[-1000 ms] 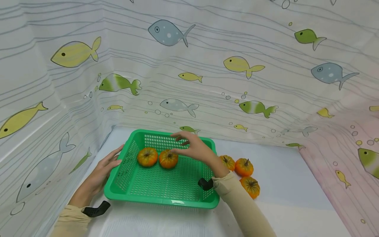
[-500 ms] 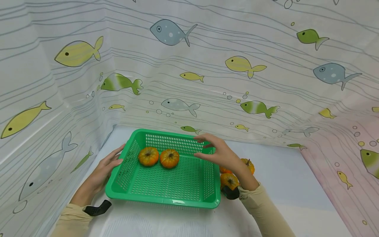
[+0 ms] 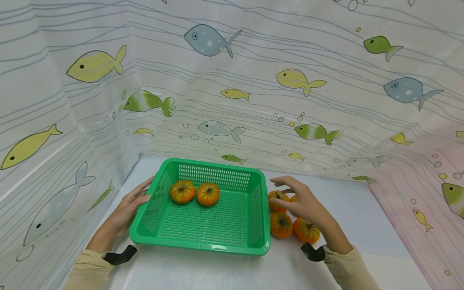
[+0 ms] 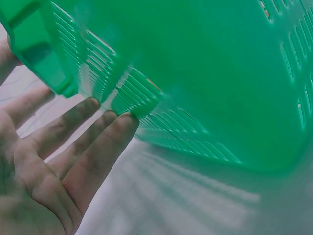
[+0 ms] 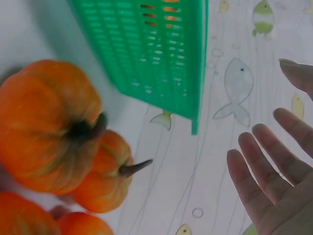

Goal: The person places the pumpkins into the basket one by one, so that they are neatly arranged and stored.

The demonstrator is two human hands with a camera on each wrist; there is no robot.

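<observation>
A green plastic basket (image 3: 203, 245) with slotted walls stands on the white surface. Inside it, near the back left, sit two small orange pumpkins, a left one (image 3: 182, 191) and a right one (image 3: 208, 194). My left hand (image 3: 125, 209) rests against the basket's left side; in the left wrist view its fairly straight fingers (image 4: 100, 152) touch the slotted outer wall. Beyond the basket's right side, my right hand (image 3: 304, 203) hovers with fingers spread and holds nothing. Several more pumpkins (image 3: 280, 225) lie under and beside it, partly hidden by the hand; stems show in the right wrist view.
A fish-patterned curtain (image 3: 232, 108) rises behind and at both sides of the white surface (image 3: 362, 225). The basket's right wall (image 5: 146, 58) stands close to the loose pumpkins. A black wrist device (image 3: 121, 255) sits at each sleeve.
My right hand has moved from over the pumpkins in the basket, past its right wall, to above the loose pumpkins outside. The left hand has stayed at the basket's side.
</observation>
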